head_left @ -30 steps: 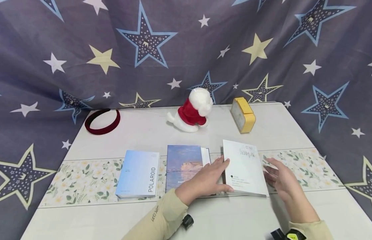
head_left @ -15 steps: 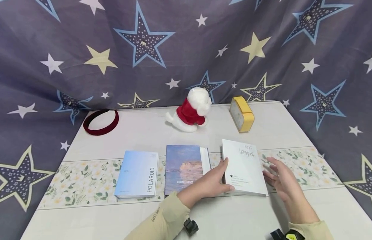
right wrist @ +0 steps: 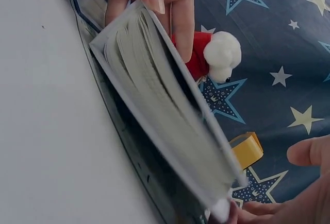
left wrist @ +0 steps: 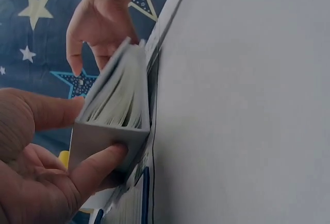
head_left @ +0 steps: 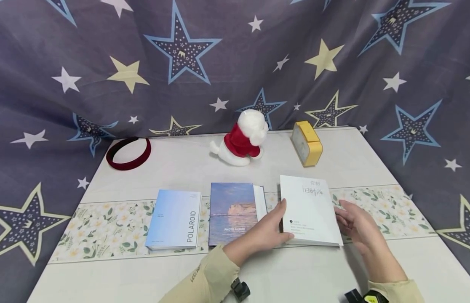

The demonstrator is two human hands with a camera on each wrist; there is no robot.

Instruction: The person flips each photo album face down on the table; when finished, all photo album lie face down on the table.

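White book point(head_left: 311, 210), right of the frame's centre, was gripped by the left hand point(head_left: 267, 229); the right hand point(head_left: 359, 229), fingers loose, was at its right edge.

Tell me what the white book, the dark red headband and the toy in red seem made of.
White book: paper pages, layered edges showing in both wrist views; stiff, smooth, fairly matte covers, probably card.
Headband: perhaps velvet; the surface looks dark and without shine.
Toy: apparently plush, given its soft, rounded outline; the red garment looks like matte cloth.
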